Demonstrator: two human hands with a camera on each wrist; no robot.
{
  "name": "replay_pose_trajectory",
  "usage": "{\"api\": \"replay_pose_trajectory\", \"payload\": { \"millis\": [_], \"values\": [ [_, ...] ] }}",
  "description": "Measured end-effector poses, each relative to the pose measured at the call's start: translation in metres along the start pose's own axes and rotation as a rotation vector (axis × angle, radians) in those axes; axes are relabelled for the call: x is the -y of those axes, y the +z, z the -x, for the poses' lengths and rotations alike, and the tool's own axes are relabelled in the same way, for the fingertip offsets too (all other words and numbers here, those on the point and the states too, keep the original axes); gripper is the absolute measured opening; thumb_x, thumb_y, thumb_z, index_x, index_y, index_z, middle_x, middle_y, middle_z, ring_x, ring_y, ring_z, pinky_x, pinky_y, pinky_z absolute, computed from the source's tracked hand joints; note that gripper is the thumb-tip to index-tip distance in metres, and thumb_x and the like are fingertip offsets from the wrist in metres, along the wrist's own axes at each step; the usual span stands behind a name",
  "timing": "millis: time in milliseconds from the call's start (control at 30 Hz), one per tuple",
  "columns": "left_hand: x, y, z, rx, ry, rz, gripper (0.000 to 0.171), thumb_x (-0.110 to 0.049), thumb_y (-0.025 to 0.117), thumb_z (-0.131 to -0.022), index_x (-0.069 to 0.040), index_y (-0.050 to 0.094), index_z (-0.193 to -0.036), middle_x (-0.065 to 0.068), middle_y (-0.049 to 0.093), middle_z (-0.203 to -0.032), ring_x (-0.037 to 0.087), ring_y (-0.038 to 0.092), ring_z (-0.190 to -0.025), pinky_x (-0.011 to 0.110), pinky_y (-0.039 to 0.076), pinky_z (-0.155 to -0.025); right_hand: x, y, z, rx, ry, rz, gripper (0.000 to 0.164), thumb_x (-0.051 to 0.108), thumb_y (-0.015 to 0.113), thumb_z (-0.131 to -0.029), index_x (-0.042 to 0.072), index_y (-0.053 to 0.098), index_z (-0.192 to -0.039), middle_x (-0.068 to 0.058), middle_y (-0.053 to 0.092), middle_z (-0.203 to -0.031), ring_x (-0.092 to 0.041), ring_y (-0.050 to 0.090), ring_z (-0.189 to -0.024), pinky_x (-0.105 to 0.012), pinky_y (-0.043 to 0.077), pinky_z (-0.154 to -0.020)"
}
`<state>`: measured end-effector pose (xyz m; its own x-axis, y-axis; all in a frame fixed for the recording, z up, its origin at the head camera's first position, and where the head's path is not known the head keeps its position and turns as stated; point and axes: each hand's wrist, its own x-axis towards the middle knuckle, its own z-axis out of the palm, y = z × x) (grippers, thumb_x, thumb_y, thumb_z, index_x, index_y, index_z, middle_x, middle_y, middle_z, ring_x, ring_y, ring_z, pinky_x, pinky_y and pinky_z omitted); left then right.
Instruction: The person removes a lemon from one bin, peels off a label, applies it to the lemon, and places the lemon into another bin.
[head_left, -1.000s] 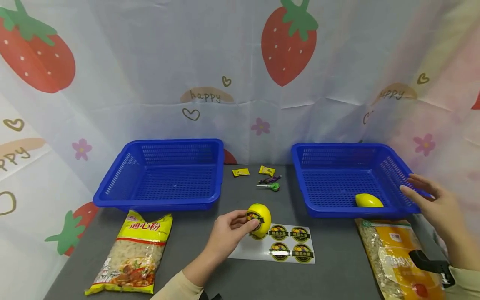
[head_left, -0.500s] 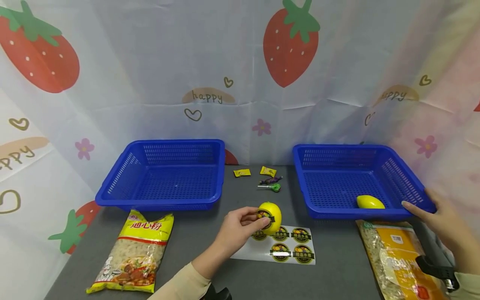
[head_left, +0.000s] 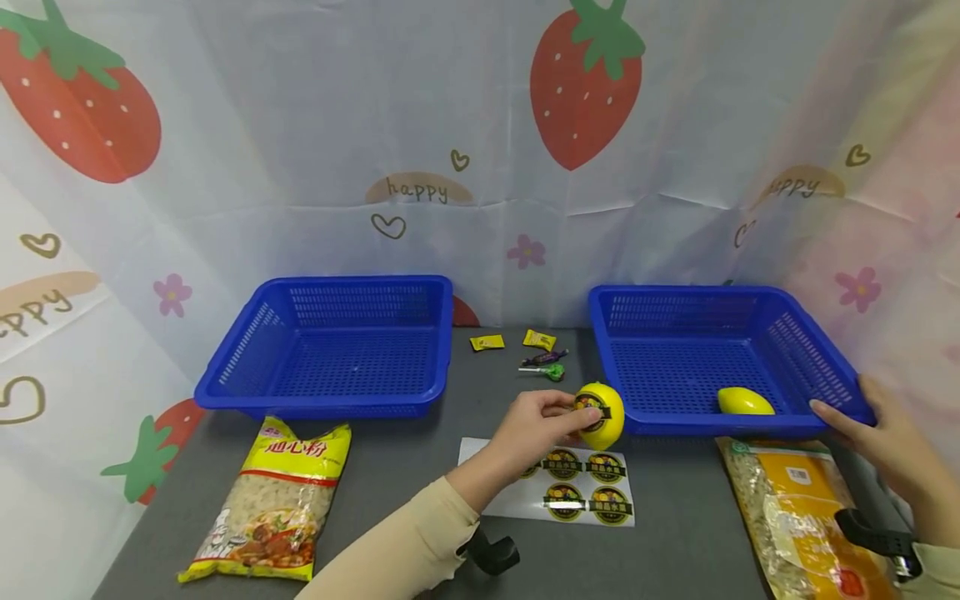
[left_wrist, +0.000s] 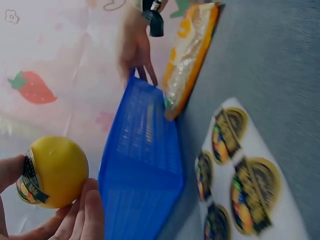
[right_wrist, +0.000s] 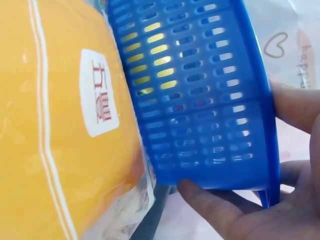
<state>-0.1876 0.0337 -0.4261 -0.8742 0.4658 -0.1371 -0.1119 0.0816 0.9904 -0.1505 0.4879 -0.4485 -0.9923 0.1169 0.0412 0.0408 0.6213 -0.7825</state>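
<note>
My left hand (head_left: pixel 528 432) pinches a yellow lemon (head_left: pixel 612 421) with a round dark sticker (head_left: pixel 587 405) on its side. It is held in the air by the near left corner of the right blue basket (head_left: pixel 705 422). In the left wrist view the lemon (left_wrist: pixel 62 170) sits between thumb and fingers. My right hand (head_left: pixel 888 437) grips that basket's near right corner; in the right wrist view thumb and fingers (right_wrist: pixel 210 205) are round its rim. Inside the basket lies another lemon (head_left: pixel 745 402). A white sheet of stickers (head_left: pixel 517 502) lies below my left hand, which partly covers it.
A second blue basket (head_left: pixel 322 408) stands at the left. Wrapped candies (head_left: pixel 539 339) and a green lollipop (head_left: pixel 553 372) lie between the baskets. A pasta bag (head_left: pixel 281 492) is at the front left, an orange bag (head_left: pixel 806 508) at the front right. A printed curtain (head_left: pixel 315 108) hangs behind.
My left hand has carried the lemon rightward from above the sticker sheet to the right basket. My right hand, at first by the basket's right side, has taken hold of its corner.
</note>
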Motion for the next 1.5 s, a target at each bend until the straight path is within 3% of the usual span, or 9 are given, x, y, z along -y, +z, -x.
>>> {"api": "replay_pose_trajectory", "payload": {
  "millis": [400, 600, 767, 933, 1200, 1267, 1333, 1400, 1500],
  "values": [
    [-0.024, 0.04, -0.042, -0.063, -0.072, 0.125, 0.037, -0.038, 0.077, -0.09, -0.005, 0.075, -0.105, 0.005, 0.075, -0.091, 0.021, 0.074, -0.081, 0.041, 0.061, -0.084, 0.006, 0.002, 0.002, 0.003, 0.031, 0.015, 0.091, 0.027, 0.055, -0.105, -0.009, -0.011, -0.155, -0.048, 0.027, -0.141, 0.017, 0.044, -0.083, -0.007, 0.049, -0.063],
    [-0.031, 0.049, -0.052, -0.072, -0.061, 0.181, 0.039, -0.037, 0.074, -0.093, -0.001, 0.075, -0.107, 0.01, 0.076, -0.091, 0.023, 0.076, -0.084, 0.037, 0.061, -0.084, 0.008, 0.001, 0.003, -0.01, 0.032, 0.014, 0.089, 0.025, 0.054, -0.105, -0.009, -0.011, -0.155, -0.049, 0.025, -0.142, 0.017, 0.042, -0.083, -0.005, 0.047, -0.064],
    [-0.031, 0.045, -0.048, -0.017, -0.036, 0.204, 0.032, -0.03, 0.075, -0.093, -0.003, 0.074, -0.109, 0.015, 0.076, -0.099, 0.025, 0.075, -0.088, 0.042, 0.059, -0.089, 0.008, 0.003, 0.003, -0.017, 0.039, 0.052, 0.09, 0.028, 0.055, -0.105, -0.007, -0.009, -0.156, -0.05, 0.028, -0.14, 0.016, 0.041, -0.081, -0.005, 0.046, -0.062],
    [-0.027, 0.039, -0.041, 0.074, -0.017, 0.21, 0.029, -0.028, 0.074, -0.093, -0.007, 0.073, -0.113, 0.007, 0.076, -0.098, 0.023, 0.075, -0.091, 0.043, 0.058, -0.092, 0.006, 0.004, 0.001, -0.024, 0.04, 0.081, 0.091, 0.031, 0.057, -0.104, -0.005, -0.007, -0.158, -0.048, 0.03, -0.141, 0.011, 0.043, -0.085, -0.004, 0.043, -0.063],
    [-0.023, 0.023, -0.018, 0.193, 0.019, 0.1, 0.033, -0.028, 0.07, -0.096, -0.004, 0.071, -0.119, 0.014, 0.075, -0.11, 0.021, 0.074, -0.093, 0.04, 0.059, -0.09, 0.004, 0.004, -0.003, -0.03, -0.002, 0.113, 0.088, 0.032, 0.059, -0.103, -0.005, 0.003, -0.159, -0.043, 0.039, -0.136, 0.013, 0.043, -0.082, -0.005, 0.037, -0.063],
    [-0.021, 0.015, -0.01, 0.226, 0.033, 0.081, 0.033, -0.027, 0.068, -0.098, -0.001, 0.072, -0.118, 0.017, 0.075, -0.109, 0.027, 0.074, -0.096, 0.041, 0.06, -0.089, 0.005, 0.005, -0.002, -0.032, 0.015, 0.139, 0.088, 0.034, 0.058, -0.103, -0.004, 0.002, -0.159, -0.043, 0.038, -0.139, -0.002, 0.052, -0.087, -0.01, 0.043, -0.072],
    [-0.02, 0.006, -0.001, 0.241, 0.041, 0.071, 0.032, -0.026, 0.066, -0.099, 0.0, 0.072, -0.118, 0.016, 0.075, -0.107, 0.033, 0.073, -0.099, 0.042, 0.06, -0.089, 0.005, 0.006, -0.001, -0.032, 0.039, 0.135, 0.089, 0.036, 0.056, -0.103, -0.003, -0.001, -0.16, -0.046, 0.034, -0.142, -0.026, 0.057, -0.099, -0.028, 0.052, -0.093],
    [-0.019, -0.004, 0.008, 0.238, 0.051, 0.046, 0.032, -0.026, 0.066, -0.099, -0.001, 0.072, -0.119, 0.015, 0.075, -0.108, 0.035, 0.072, -0.101, 0.042, 0.06, -0.089, 0.006, 0.006, 0.001, -0.043, 0.073, 0.137, 0.092, 0.04, 0.054, -0.103, -0.001, -0.006, -0.159, -0.048, 0.024, -0.148, -0.05, 0.047, -0.112, -0.056, 0.043, -0.108],
    [-0.015, -0.021, 0.02, 0.211, 0.072, -0.005, 0.033, -0.027, 0.066, -0.099, -0.003, 0.071, -0.122, 0.015, 0.075, -0.111, 0.032, 0.072, -0.103, 0.04, 0.06, -0.088, 0.007, 0.005, 0.004, -0.06, 0.107, 0.139, 0.094, 0.044, 0.052, -0.103, -0.002, -0.009, -0.158, -0.048, 0.007, -0.153, -0.069, 0.026, -0.126, -0.083, 0.018, -0.103]
  ]
}}
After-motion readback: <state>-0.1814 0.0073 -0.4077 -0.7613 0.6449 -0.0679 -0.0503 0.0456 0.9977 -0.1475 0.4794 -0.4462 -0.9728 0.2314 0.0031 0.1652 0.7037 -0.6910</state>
